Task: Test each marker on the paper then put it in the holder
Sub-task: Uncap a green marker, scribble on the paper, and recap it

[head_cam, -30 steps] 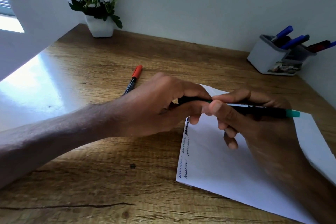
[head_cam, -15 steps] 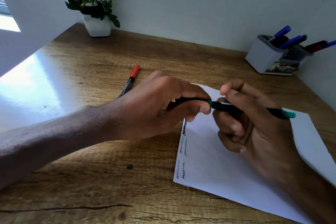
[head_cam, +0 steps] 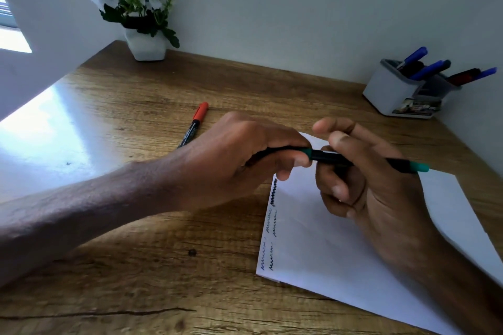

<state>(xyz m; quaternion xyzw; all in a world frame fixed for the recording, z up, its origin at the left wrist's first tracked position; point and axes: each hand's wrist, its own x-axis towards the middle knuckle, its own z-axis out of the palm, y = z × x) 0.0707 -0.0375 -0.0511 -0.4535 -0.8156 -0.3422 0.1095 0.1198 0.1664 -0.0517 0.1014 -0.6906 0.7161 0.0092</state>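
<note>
White print on red-capped marker unreadable, holder sticker illegible

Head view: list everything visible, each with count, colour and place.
green marker: one, black with green ends, over the paper's far corner
red marker: one, black with red cap, on the desk left of the hands
paper: one, white, scribbles along its left edge, desk's right side
holder: one, white and grey, far right corner
markers in holder: several, mostly blue
flower pot: one, white, far left corner
desk: one, brown wood
left hand: grips the green marker's left end
right hand: holds its barrel
</note>
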